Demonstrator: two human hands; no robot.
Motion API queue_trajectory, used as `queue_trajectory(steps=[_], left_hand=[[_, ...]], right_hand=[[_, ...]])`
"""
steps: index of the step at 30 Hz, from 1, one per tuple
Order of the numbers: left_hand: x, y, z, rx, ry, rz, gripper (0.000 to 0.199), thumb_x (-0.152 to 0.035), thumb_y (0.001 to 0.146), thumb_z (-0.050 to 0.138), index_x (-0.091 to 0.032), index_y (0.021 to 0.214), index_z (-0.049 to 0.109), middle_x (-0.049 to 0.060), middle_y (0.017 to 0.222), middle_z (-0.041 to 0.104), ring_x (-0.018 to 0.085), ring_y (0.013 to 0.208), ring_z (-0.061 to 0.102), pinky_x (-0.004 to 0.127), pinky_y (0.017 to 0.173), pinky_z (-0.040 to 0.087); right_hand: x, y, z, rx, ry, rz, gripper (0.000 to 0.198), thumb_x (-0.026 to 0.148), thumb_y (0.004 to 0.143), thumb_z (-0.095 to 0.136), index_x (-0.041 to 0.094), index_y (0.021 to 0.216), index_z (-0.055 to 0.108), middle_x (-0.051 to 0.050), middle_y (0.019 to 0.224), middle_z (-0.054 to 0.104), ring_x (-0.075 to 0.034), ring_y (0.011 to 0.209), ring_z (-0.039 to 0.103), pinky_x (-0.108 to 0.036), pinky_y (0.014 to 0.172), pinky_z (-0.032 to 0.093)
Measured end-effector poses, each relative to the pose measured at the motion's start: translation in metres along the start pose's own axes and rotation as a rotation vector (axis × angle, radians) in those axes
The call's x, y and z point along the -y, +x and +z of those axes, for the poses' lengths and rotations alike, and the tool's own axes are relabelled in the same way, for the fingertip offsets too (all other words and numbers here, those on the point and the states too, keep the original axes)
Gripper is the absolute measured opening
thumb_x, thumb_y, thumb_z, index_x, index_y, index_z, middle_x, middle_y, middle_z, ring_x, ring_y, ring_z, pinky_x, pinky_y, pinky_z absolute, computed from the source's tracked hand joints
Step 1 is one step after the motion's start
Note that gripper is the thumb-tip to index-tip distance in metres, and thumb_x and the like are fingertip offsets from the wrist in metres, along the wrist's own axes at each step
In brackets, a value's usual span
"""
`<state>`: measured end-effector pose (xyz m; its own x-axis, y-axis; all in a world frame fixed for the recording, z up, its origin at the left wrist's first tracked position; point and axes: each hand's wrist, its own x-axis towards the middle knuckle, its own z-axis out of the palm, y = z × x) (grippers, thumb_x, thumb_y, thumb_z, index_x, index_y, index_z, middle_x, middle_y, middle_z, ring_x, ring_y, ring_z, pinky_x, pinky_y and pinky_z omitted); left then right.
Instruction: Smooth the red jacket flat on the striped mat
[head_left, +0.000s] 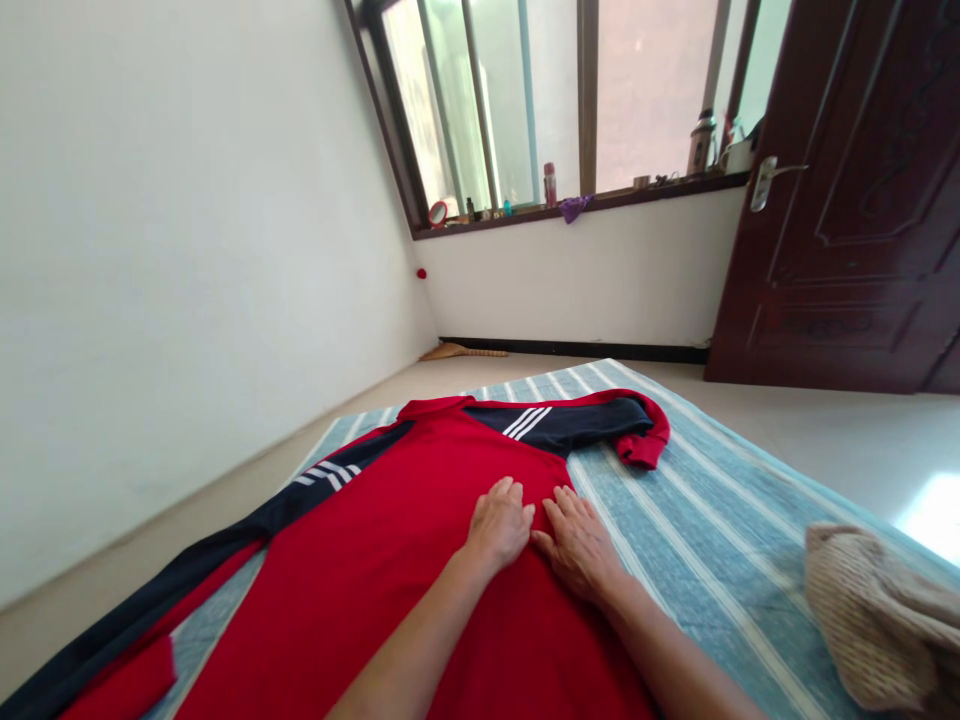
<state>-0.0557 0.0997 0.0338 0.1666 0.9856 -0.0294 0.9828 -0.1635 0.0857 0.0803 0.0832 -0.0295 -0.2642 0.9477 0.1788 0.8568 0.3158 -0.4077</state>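
Red garment: A red top (375, 540) with navy shoulders lay spread on a striped cover (697, 540), its collar (435, 407) at the far end.
Feel: The cloth looked soft, light and limp, hardly fragile, and likely to sag if raised from one point.
Holds: Shoulders and side edges seemed the surest places to grip; the smooth face might have slid a little.
Sleeves: One navy sleeve (187, 565) ran long down the left; the other (592, 424) bent round to a red cuff (641, 450). White stripes crossed both shoulders.
Left hand (502, 522): Rested on the red cloth, fingers bent; whether it pinched a fold could not be told.
Right hand (577, 540): Lay palm down near the right edge, fingers extended, grasping nothing.
Cover: Blue, pale-lined, flat.
Knit: A bunched beige knit (862, 610), coarsely textured, sat at right.
Door (847, 250): Dark red, panelled, glossy.
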Motion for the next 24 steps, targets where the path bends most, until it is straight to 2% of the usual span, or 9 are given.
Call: queue_trajectory(steps=[5,10,17,24], left_hand=[[0.009,0.061,0.013,-0.052,0.003,-0.078,0.046,-0.031,0.094,0.033,-0.011,0.133,0.047,0.016,0.148,0.042,0.024,0.138,0.035,0.038,0.110,0.032],[0.014,0.101,0.025,-0.074,0.000,-0.130,0.058,-0.042,0.096,0.029,-0.007,0.141,0.035,0.020,0.153,0.030,0.028,0.143,0.024,0.041,0.113,0.025],[0.017,0.119,0.045,-0.062,0.005,-0.159,0.066,-0.049,0.095,0.025,-0.003,0.140,0.037,0.023,0.153,0.028,0.031,0.143,0.023,0.046,0.114,0.023],[0.022,0.127,0.047,-0.069,0.021,-0.187,0.063,-0.053,0.094,0.029,-0.011,0.140,0.039,0.018,0.153,0.032,0.028,0.142,0.026,0.045,0.113,0.024]], right_hand=[[0.000,0.001,0.002,-0.021,0.021,-0.005,0.051,0.045,0.093,0.046,0.013,0.132,0.053,-0.018,0.147,0.042,-0.031,0.139,0.033,-0.048,0.114,0.026],[0.001,0.002,0.001,-0.016,0.014,-0.007,0.053,0.044,0.093,0.046,0.013,0.135,0.052,-0.019,0.147,0.041,-0.031,0.139,0.033,-0.048,0.114,0.025],[0.002,0.004,0.000,-0.012,0.013,0.008,0.050,0.043,0.092,0.049,0.015,0.134,0.053,-0.016,0.147,0.042,-0.031,0.139,0.033,-0.049,0.114,0.027],[0.005,0.002,-0.005,0.050,0.010,0.023,0.054,0.042,0.093,0.046,0.013,0.138,0.049,-0.017,0.149,0.038,-0.031,0.141,0.029,-0.048,0.115,0.023]])
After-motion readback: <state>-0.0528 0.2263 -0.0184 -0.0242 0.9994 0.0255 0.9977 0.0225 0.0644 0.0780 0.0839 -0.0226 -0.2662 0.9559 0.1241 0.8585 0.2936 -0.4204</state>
